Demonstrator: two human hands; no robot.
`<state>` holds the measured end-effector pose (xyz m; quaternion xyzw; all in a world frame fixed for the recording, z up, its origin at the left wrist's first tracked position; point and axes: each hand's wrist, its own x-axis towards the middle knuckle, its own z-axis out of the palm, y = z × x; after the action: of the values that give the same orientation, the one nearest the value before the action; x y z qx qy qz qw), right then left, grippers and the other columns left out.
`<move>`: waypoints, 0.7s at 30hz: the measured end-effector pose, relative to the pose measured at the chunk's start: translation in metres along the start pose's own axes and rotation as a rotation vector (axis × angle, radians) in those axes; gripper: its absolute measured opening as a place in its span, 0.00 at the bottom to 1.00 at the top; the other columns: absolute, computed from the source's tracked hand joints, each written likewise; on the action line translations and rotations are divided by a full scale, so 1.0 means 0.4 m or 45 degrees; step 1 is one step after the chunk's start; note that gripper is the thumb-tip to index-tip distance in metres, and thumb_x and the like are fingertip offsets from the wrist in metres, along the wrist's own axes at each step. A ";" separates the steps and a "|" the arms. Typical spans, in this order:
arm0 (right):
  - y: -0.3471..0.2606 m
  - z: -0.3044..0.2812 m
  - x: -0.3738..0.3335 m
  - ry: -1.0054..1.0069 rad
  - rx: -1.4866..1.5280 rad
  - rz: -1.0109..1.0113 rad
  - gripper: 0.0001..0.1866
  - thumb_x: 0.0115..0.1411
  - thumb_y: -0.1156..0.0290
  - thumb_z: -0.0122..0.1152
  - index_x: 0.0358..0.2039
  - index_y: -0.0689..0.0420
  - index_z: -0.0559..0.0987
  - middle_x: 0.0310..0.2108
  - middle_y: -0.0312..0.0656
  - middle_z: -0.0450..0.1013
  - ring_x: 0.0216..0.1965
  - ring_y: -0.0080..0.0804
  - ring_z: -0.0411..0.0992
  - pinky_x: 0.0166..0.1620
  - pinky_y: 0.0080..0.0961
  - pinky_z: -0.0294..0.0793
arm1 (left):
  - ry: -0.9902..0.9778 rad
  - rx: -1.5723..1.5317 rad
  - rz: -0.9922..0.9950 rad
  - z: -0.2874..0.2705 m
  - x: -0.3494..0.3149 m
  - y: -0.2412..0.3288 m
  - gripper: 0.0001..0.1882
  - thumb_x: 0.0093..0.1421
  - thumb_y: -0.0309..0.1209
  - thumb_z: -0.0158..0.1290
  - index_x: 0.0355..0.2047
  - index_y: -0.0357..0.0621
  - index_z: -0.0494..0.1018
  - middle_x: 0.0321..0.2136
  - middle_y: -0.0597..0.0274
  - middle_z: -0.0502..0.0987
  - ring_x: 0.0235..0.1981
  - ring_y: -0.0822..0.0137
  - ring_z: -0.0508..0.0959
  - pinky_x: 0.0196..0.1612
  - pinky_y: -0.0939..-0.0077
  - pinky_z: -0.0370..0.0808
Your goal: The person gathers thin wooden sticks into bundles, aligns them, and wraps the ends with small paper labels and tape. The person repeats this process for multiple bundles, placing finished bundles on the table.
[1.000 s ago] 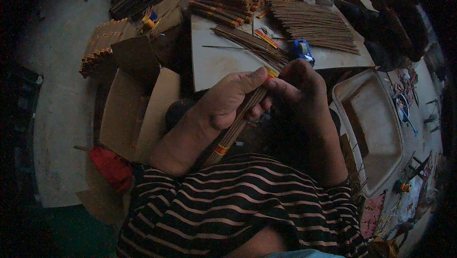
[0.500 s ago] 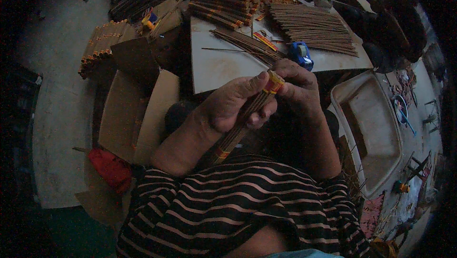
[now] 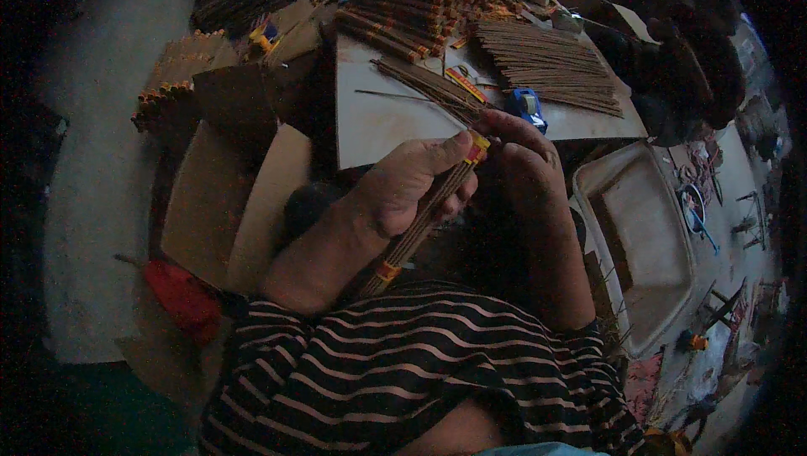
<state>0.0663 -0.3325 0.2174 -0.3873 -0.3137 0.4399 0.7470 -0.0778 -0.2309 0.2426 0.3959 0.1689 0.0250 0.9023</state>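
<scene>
My left hand [image 3: 412, 183] is closed around a slanting bundle of thin brown incense sticks [image 3: 426, 214]. A red and yellow paper band [image 3: 477, 147] wraps its upper end, and a second yellow band [image 3: 387, 272] circles it low down, near my striped shirt. My left thumb lies against the upper band. Just right of that end is my right hand [image 3: 531, 158], its index finger stretched out and its thumb apart from it, with nothing visible between them. Beyond my hands, loose incense sticks [image 3: 424, 86] lie on the white table [image 3: 361, 132].
Banded bundles [image 3: 403, 2] are stacked at the table's back, beside a spread of loose sticks [image 3: 546, 61]. A blue tape dispenser [image 3: 529, 109] sits near the front edge. An open cardboard box [image 3: 210, 195] and more bundles [image 3: 172, 78] are left; a pale plastic tub [image 3: 651, 237] is right.
My right thumb and fingers have come off the banded end of the bundle and moved a little right. My left hand still grips the bundle. The whole view has shifted slightly.
</scene>
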 end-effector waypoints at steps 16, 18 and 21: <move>-0.026 0.073 0.001 0.106 -0.593 0.095 0.09 0.51 0.71 0.54 0.31 0.63 0.71 0.22 0.37 0.69 0.19 0.20 0.67 0.24 0.15 0.67 | 0.070 0.049 0.074 0.001 0.022 -0.021 0.16 0.61 0.42 0.39 0.30 0.43 0.68 0.19 0.65 0.70 0.17 0.73 0.69 0.20 0.83 0.67; -0.015 0.063 0.009 0.132 -0.561 0.092 0.08 0.52 0.72 0.55 0.29 0.64 0.71 0.21 0.38 0.70 0.20 0.19 0.67 0.23 0.16 0.67 | 0.103 0.077 0.060 0.000 0.029 -0.023 0.16 0.61 0.43 0.38 0.30 0.43 0.68 0.20 0.64 0.70 0.17 0.73 0.69 0.20 0.82 0.67; -0.022 0.078 0.006 0.192 -0.680 0.112 0.07 0.49 0.73 0.54 0.27 0.62 0.70 0.21 0.35 0.67 0.20 0.18 0.66 0.24 0.14 0.65 | 0.183 0.063 0.049 0.014 0.031 -0.025 0.18 0.60 0.45 0.38 0.30 0.44 0.68 0.20 0.64 0.70 0.17 0.72 0.69 0.20 0.82 0.67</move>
<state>0.0459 -0.3236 0.2409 -0.6152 -0.3449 0.3436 0.6200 -0.0653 -0.2394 0.2354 0.4185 0.2261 0.0667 0.8771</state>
